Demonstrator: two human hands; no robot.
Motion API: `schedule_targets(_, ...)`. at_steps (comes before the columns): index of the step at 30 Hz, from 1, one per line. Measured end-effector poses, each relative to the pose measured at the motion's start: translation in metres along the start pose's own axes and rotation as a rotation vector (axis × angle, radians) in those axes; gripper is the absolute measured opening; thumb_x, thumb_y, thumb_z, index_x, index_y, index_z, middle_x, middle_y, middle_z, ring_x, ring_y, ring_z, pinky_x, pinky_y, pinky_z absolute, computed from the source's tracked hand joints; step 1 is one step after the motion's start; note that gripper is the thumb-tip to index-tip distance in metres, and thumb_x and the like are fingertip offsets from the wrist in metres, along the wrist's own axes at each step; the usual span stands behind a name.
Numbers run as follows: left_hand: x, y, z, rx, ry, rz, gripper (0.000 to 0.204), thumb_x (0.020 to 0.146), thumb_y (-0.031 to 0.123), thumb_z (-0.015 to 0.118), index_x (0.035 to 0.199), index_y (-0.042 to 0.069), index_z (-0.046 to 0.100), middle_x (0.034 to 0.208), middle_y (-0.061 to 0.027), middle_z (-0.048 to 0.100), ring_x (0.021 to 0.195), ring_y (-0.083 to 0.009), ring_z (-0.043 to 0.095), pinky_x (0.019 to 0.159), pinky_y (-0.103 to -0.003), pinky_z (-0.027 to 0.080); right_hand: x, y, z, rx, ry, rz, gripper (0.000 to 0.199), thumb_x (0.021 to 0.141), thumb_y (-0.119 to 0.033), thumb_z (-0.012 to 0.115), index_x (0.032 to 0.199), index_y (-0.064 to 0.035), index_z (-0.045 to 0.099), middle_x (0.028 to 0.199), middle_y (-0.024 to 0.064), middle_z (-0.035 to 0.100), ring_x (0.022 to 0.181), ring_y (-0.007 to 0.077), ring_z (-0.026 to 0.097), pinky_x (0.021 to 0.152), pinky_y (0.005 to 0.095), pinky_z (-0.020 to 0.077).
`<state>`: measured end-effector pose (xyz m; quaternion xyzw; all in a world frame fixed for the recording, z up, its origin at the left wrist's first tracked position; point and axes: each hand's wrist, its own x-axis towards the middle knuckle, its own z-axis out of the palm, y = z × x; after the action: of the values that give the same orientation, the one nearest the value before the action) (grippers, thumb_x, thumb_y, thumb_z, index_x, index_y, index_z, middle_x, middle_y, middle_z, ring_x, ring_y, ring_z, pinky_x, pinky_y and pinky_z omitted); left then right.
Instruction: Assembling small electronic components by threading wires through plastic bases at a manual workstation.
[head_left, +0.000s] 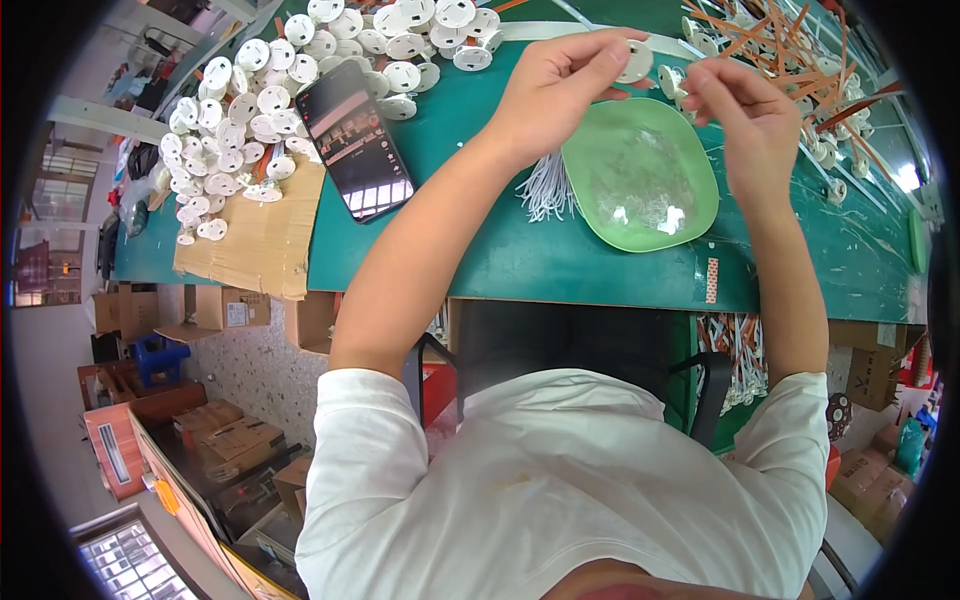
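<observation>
My left hand point(572, 85) pinches a white round plastic disc point(634, 62) between thumb and fingers, above the far edge of a green plate point(707, 190). Close by on the right, my right hand point(745, 115) has thumb and forefinger brought together. What they hold, if anything, is too small to make out. Another small white piece point(670, 80) shows beside those fingertips; whether it is held or lies on the table I cannot tell. Small clear bits point(640, 180) lie in the plate. A bundle of thin white wires point(546, 190) sticks out at the plate's left side.
Piled white discs point(230, 130) cover the far left of the green table point(480, 260), partly on flattened cardboard point(255, 240). A phone point(355, 140) leans there with its screen lit. Discs with orange and white strips point(790, 50) heap up at the far right.
</observation>
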<state>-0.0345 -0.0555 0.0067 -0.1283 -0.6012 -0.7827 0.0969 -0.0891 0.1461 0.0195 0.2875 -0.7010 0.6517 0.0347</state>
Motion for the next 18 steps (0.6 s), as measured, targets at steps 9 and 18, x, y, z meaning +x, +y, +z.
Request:
schedule_targets(9,-0.006,0.003,0.001,0.148,-0.115,0.184,0.03,0.1,0.009,0.06,0.127,-0.002,0.065,0.109,-0.0077,0.072,0.096,-0.0111,0.067,0.084,-0.027,0.056,-0.003,0.0,0.003,0.086,0.21,-0.274,0.016,0.091,0.0,0.069,0.106,0.0045,0.071,0.094,0.0107,0.073,0.075,0.0129,0.069,0.067,0.0237,0.0535)
schedule_targets(18,-0.009,0.013,0.01,0.039,-0.113,0.291,0.041,0.091,-0.005,0.064,0.132,-0.005,0.058,0.119,-0.0177,0.069,0.105,-0.0157,0.067,0.087,-0.027,0.055,-0.006,-0.013,0.008,-0.461,0.114,-0.972,0.018,0.07,0.009,0.078,0.086,0.002,0.071,0.075,0.0115,0.071,0.064,0.0228,0.069,0.057,0.0272,0.0542)
